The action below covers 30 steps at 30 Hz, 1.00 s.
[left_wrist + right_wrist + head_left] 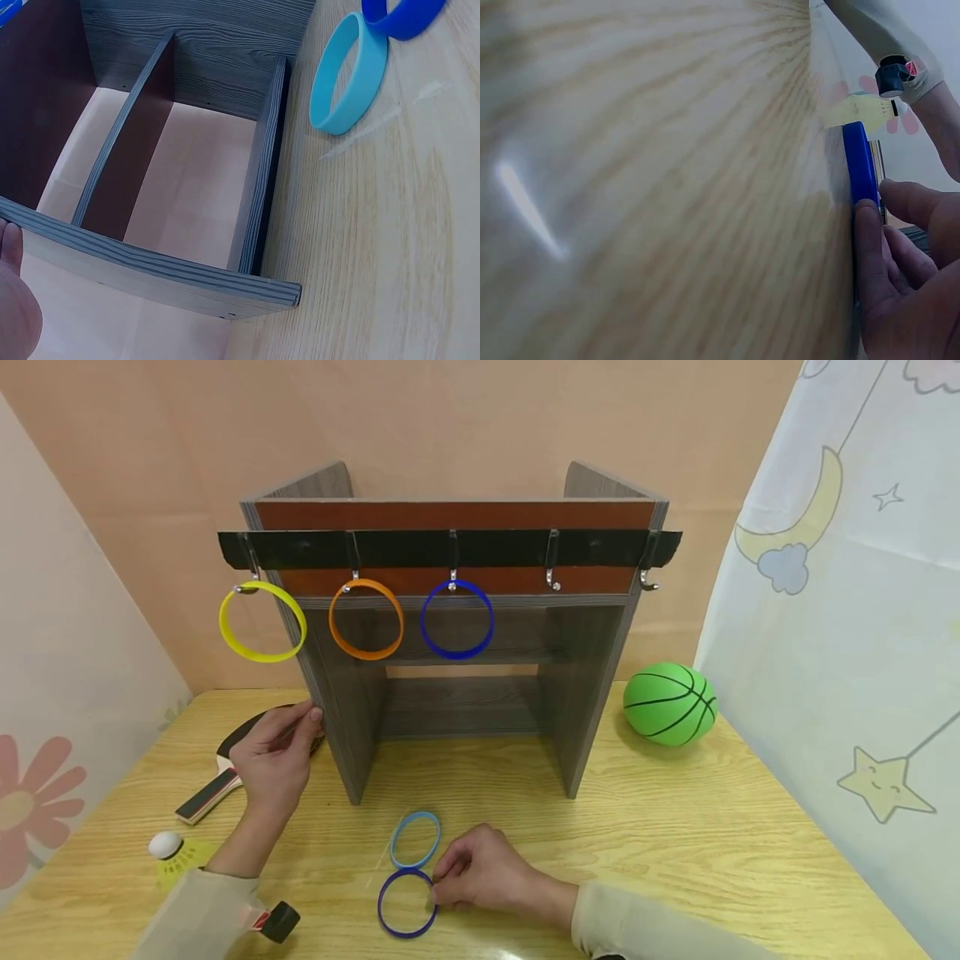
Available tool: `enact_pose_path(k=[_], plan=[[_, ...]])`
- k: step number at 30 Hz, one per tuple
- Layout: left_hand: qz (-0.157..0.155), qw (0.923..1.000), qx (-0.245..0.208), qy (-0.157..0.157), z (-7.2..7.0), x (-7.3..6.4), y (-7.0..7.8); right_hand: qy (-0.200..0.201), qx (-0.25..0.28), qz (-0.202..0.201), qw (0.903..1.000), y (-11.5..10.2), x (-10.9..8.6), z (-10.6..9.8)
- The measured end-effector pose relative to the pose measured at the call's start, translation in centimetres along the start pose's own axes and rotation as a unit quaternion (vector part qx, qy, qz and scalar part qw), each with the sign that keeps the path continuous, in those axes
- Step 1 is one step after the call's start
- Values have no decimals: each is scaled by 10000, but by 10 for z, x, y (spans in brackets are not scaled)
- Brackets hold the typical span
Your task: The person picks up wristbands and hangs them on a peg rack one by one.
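A grey wooden shelf unit (600, 693) stands on the table. My left hand (273, 756) grips the front edge of its left side panel between thumb and fingers; only part of this hand shows in the left wrist view. Flat on the table lies a dark blue ring (405, 935), whose right side my right hand (483, 872) pinches. In the right wrist view the thumb and fingers meet at the blue band (861, 165). A light blue ring (367, 86) lies just behind it, touching or nearly touching it.
A black hook rail (502, 549) crosses the unit's front. On its hooks hang a yellow ring (262, 657), an orange ring (367, 655) and a blue ring (457, 654). A green ball (670, 703) sits right; a paddle (210, 795) and a shuttlecock (167, 845) lie left.
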<state>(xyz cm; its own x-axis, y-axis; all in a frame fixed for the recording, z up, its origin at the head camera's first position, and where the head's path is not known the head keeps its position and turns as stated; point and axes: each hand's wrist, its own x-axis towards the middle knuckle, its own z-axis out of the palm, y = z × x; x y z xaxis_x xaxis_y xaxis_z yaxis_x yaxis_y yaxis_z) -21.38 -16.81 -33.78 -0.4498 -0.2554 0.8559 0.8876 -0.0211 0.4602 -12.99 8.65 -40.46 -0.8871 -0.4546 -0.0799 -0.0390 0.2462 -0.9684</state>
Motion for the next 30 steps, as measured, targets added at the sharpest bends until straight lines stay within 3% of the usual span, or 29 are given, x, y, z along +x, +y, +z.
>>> enact_pose_path(k=[5,10,20,30], plan=[[10,10000,-39,20,-6,-2,-11,-58,-373,-129,9992,-3,1,2],[-16,10000,93,8,-7,-3,-13,-79,-750,-185,9970,-6,2,3],[-2,9999,127,-55,0,1,4,-150,-1206,-77,9926,-9,6,7],[-25,9999,131,-34,-9,-3,-12,-185,-1379,-215,9900,-9,3,3]])
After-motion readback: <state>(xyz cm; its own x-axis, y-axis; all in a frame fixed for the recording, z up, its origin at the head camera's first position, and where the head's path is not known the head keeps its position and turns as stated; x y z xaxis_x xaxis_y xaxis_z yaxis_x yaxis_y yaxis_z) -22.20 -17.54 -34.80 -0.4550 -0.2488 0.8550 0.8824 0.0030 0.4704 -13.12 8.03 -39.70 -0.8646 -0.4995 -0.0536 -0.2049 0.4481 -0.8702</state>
